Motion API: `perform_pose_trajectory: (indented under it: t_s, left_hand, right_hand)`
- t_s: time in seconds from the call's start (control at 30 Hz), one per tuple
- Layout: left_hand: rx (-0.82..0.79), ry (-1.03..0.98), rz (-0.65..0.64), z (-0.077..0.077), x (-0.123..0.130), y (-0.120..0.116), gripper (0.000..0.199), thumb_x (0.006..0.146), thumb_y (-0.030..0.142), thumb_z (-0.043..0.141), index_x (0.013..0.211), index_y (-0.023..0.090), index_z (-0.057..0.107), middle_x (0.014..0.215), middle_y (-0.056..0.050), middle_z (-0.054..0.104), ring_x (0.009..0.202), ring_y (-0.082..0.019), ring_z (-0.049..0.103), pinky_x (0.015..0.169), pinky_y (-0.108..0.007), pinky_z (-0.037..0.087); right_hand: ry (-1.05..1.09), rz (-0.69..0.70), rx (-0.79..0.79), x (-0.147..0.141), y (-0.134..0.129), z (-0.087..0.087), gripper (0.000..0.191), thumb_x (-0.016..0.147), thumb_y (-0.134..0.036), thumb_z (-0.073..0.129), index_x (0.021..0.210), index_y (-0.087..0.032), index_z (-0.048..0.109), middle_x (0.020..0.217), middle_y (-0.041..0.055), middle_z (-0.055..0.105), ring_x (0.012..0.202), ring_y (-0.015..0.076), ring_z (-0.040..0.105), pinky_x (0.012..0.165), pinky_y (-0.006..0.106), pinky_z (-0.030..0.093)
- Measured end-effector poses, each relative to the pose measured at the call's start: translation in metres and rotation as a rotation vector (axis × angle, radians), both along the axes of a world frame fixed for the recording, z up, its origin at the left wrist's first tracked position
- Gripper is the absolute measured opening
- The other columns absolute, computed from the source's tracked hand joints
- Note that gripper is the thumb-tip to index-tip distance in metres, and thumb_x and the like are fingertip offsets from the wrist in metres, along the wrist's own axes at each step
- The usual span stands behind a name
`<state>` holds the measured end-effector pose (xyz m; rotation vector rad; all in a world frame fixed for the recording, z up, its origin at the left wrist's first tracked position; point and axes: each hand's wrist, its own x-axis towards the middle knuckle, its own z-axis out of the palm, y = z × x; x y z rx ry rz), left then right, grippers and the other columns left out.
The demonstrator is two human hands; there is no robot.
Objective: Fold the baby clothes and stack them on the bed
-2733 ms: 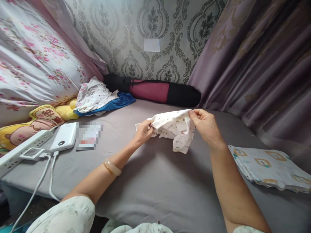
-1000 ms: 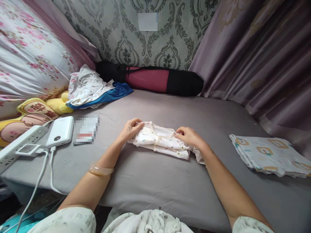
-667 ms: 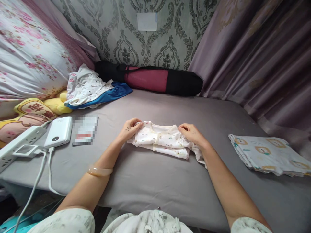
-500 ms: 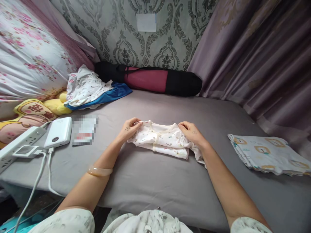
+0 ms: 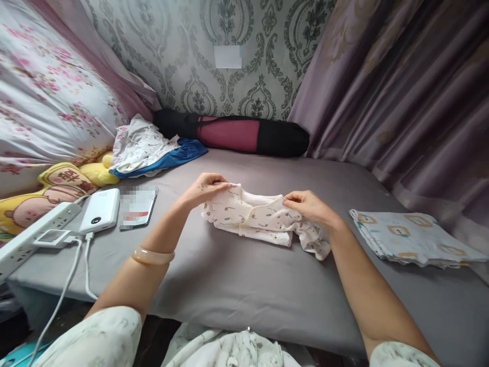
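A small white patterned garment (image 5: 254, 216) lies partly folded over the grey sheet, its neckline facing the far side. My left hand (image 5: 204, 189) pinches its left shoulder between thumb and fingers. At the other shoulder, beside the collar, my right hand (image 5: 309, 205) grips the cloth. The upper edge looks lifted a little, and a crumpled sleeve hangs below my right hand. My fingertips partly cover both shoulders.
Folded patterned cloths (image 5: 412, 237) lie on the right of the grey bed (image 5: 244, 285). To the left are a power strip (image 5: 23, 250), a white power bank (image 5: 100, 210), a phone-like object (image 5: 139, 209) and piled clothes (image 5: 143, 148). A black-and-red bag (image 5: 229, 133) lies at the back.
Both hands have raised the garment's collar edge slightly, and the neckline is stretched wider. The right sleeve is more bunched. The camera view has tilted up a little.
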<state>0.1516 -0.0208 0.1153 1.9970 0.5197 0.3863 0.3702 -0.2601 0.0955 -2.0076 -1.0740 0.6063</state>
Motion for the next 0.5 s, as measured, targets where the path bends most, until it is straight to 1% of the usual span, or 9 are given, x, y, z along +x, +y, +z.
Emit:
perform_pose_trajectory:
  t_s: [0.07, 0.13, 0.2, 0.27, 0.33, 0.4, 0.43, 0.5]
  left_hand:
    - [0.018, -0.006, -0.024, 0.011, -0.001, 0.0, 0.042, 0.073, 0.057, 0.068, 0.079, 0.016, 0.068, 0.057, 0.002, 0.052, 0.049, -0.009, 0.043, 0.042, -0.021, 0.026]
    - [0.045, -0.064, -0.033, 0.023, -0.002, 0.001, 0.041, 0.074, 0.056, 0.068, 0.082, 0.016, 0.07, 0.06, 0.0, 0.054, 0.051, -0.01, 0.045, 0.043, -0.021, 0.027]
    - [0.067, -0.151, -0.038, 0.041, -0.005, 0.001, 0.039, 0.075, 0.054, 0.069, 0.086, 0.016, 0.071, 0.065, -0.002, 0.059, 0.055, -0.011, 0.05, 0.045, -0.021, 0.032]
    - [0.088, -0.239, -0.035, 0.062, -0.008, 0.0, 0.039, 0.075, 0.053, 0.07, 0.09, 0.017, 0.072, 0.07, -0.003, 0.062, 0.062, -0.013, 0.056, 0.051, -0.023, 0.04]
    - [0.113, -0.316, -0.001, 0.083, -0.012, 0.0, 0.039, 0.077, 0.053, 0.069, 0.092, 0.017, 0.072, 0.071, -0.004, 0.063, 0.067, -0.015, 0.06, 0.056, -0.026, 0.045]
    - [0.147, -0.359, 0.029, 0.099, -0.014, 0.003, 0.038, 0.078, 0.052, 0.069, 0.091, 0.016, 0.072, 0.068, -0.004, 0.062, 0.068, -0.016, 0.062, 0.058, -0.027, 0.047]
    - [0.171, -0.355, 0.025, 0.103, -0.013, 0.005, 0.037, 0.077, 0.051, 0.071, 0.089, 0.017, 0.072, 0.066, -0.003, 0.061, 0.066, -0.016, 0.061, 0.057, -0.027, 0.047]
    - [0.228, -0.311, -0.018, 0.107, -0.006, 0.011, 0.032, 0.072, 0.047, 0.077, 0.082, 0.017, 0.072, 0.063, -0.002, 0.059, 0.064, -0.015, 0.06, 0.055, -0.026, 0.046]
  right_hand:
    - [-0.041, -0.011, 0.058, 0.0, -0.003, 0.009, 0.031, 0.077, -0.048, 0.063, 0.081, -0.018, 0.071, 0.075, 0.0011, 0.067, 0.068, 0.0154, 0.058, 0.062, 0.025, 0.043]
    - [-0.091, -0.059, 0.147, -0.001, -0.006, 0.024, 0.033, 0.077, -0.05, 0.063, 0.082, -0.019, 0.071, 0.075, 0.0013, 0.067, 0.067, 0.015, 0.057, 0.061, 0.026, 0.043]
    - [-0.128, -0.098, 0.254, -0.002, -0.012, 0.045, 0.034, 0.076, -0.053, 0.066, 0.083, -0.02, 0.071, 0.078, 0.0021, 0.068, 0.07, 0.0156, 0.059, 0.064, 0.027, 0.045]
    - [-0.145, -0.126, 0.352, -0.003, -0.019, 0.07, 0.035, 0.074, -0.055, 0.069, 0.086, -0.022, 0.072, 0.084, 0.0029, 0.07, 0.075, 0.0172, 0.061, 0.067, 0.028, 0.047]
    - [-0.14, -0.138, 0.424, -0.002, -0.026, 0.094, 0.037, 0.074, -0.057, 0.071, 0.092, -0.024, 0.073, 0.088, 0.0031, 0.072, 0.079, 0.0185, 0.063, 0.069, 0.03, 0.049]
    - [-0.119, -0.092, 0.402, 0.003, -0.031, 0.111, 0.039, 0.073, -0.058, 0.071, 0.095, -0.026, 0.073, 0.086, 0.0031, 0.072, 0.079, 0.0194, 0.064, 0.068, 0.031, 0.05]
    - [-0.12, -0.055, 0.349, 0.006, -0.032, 0.115, 0.038, 0.072, -0.058, 0.072, 0.093, -0.025, 0.074, 0.082, 0.0032, 0.072, 0.077, 0.0196, 0.064, 0.066, 0.031, 0.05]
    - [-0.179, -0.012, 0.214, 0.014, -0.029, 0.119, 0.035, 0.07, -0.056, 0.075, 0.082, -0.023, 0.075, 0.073, 0.0029, 0.07, 0.072, 0.0195, 0.063, 0.063, 0.03, 0.049]
